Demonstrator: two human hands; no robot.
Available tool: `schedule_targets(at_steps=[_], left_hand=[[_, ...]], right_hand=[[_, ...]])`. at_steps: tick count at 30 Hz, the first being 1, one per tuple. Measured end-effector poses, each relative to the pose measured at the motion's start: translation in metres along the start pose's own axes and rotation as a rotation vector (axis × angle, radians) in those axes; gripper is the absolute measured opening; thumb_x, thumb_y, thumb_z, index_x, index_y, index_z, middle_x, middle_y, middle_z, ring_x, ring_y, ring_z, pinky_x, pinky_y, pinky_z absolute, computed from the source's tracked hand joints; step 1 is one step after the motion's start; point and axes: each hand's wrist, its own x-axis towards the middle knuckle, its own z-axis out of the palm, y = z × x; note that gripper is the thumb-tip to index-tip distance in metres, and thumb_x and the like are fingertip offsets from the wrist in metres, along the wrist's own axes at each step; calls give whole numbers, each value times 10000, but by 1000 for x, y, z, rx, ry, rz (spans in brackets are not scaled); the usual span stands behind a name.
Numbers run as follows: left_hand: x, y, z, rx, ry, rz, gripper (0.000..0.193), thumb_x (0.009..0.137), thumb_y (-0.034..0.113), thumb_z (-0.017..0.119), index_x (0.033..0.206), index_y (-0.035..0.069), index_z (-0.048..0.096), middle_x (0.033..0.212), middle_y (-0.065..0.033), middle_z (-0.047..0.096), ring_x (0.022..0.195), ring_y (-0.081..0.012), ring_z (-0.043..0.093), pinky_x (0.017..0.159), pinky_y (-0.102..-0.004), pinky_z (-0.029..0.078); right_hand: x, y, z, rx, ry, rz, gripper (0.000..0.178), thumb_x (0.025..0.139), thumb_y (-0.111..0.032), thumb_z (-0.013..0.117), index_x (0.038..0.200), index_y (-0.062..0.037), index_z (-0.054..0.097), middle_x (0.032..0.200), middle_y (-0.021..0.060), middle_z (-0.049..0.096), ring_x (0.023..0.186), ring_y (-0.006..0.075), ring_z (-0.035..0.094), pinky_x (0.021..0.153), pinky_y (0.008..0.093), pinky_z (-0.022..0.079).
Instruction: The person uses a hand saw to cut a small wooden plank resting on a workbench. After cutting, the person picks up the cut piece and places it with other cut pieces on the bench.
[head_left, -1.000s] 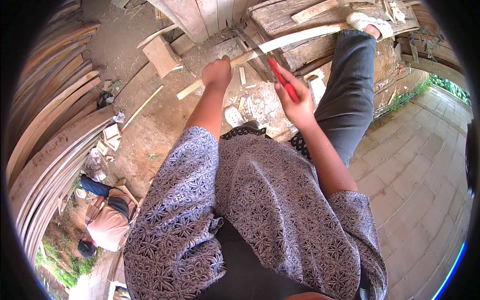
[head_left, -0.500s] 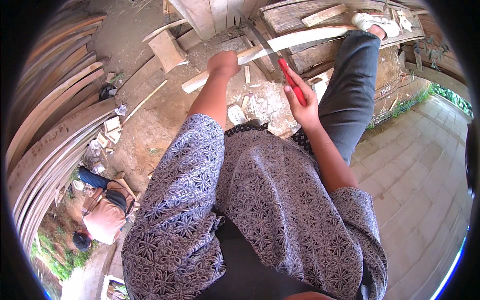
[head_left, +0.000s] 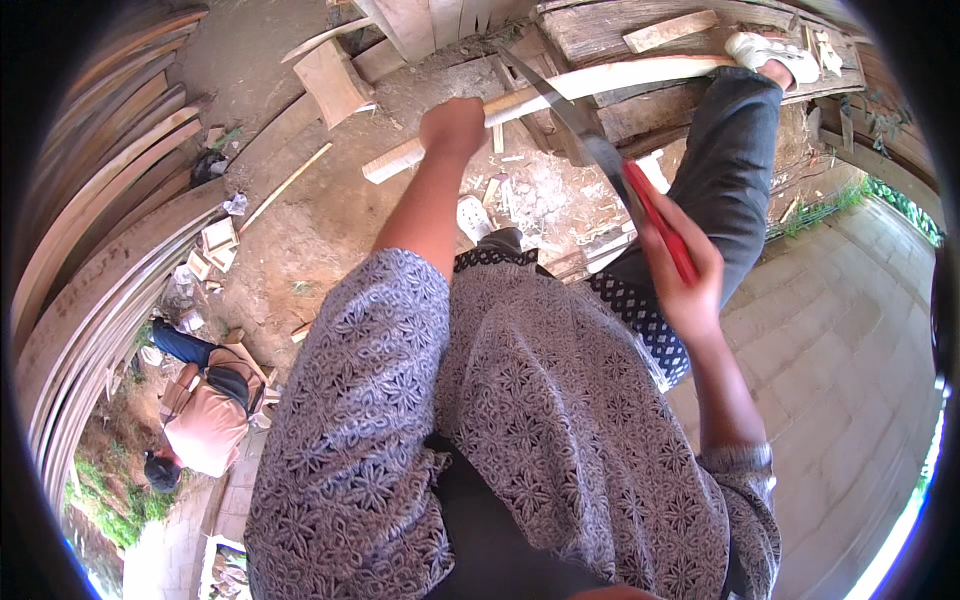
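My left hand (head_left: 453, 128) is closed round a long, pale strip of wood (head_left: 640, 72), a little way in from its near left end. The strip runs up to the right, where its far end lies by my raised foot on a thick timber bench. In my right hand (head_left: 690, 265) is a handsaw (head_left: 585, 130) with a red handle, fingers wrapped round the grip. Its long metal blade lies across the wood, to the right of my left hand, with the tip pointing away up left. How deep the teeth sit in the wood cannot be made out.
Thick weathered timbers (head_left: 610, 30) form the bench, with a short board (head_left: 670, 31) on top. A wood block (head_left: 333, 82) stands far left of it. Stacked planks (head_left: 110, 230) line the left side. Offcuts and shavings litter the dirt floor. Another person (head_left: 205, 420) is at lower left.
My right hand has drawn the saw back toward me and to the right, so more blade shows on my side of the wood. My left hand keeps its hold.
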Motion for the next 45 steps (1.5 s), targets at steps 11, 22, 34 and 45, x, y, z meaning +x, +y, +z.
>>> schedule_targets(at_steps=[11, 22, 34, 45], left_hand=[[3, -7, -13, -35, -59, 48, 442, 838, 380, 789, 1218, 165, 727, 1168, -122, 747, 1085, -330, 713, 917, -464, 574], [46, -31, -12, -400, -433, 90, 458, 780, 348, 767, 1141, 68, 734, 919, -135, 758, 773, -261, 743, 731, -383, 589], [3, -9, -5, -28, 94, 27, 441, 822, 455, 753, 1104, 123, 677, 1026, -118, 761, 986, -328, 735, 837, -453, 585], [5, -7, -3, -25, 85, 22, 495, 845, 518, 741, 1143, 129, 677, 1098, -107, 759, 1017, -328, 733, 838, -470, 585]], right_hand=[[65, 39, 54, 132, 72, -50, 415, 995, -103, 675, 1401, -33, 620, 1240, 131, 721, 1109, 127, 641, 978, 284, 489], [72, 85, 71, 304, 68, -34, 435, 993, -63, 646, 1421, -7, 592, 1373, 150, 661, 1268, 170, 596, 1094, 308, 426], [97, 35, 63, 175, 52, 41, 417, 992, -148, 666, 1384, -14, 625, 1303, 193, 697, 1213, 200, 651, 1038, 321, 478], [14, 8, 34, 119, 49, 44, 422, 996, -44, 634, 1413, 8, 591, 1332, 182, 682, 1252, 203, 629, 1066, 312, 454]])
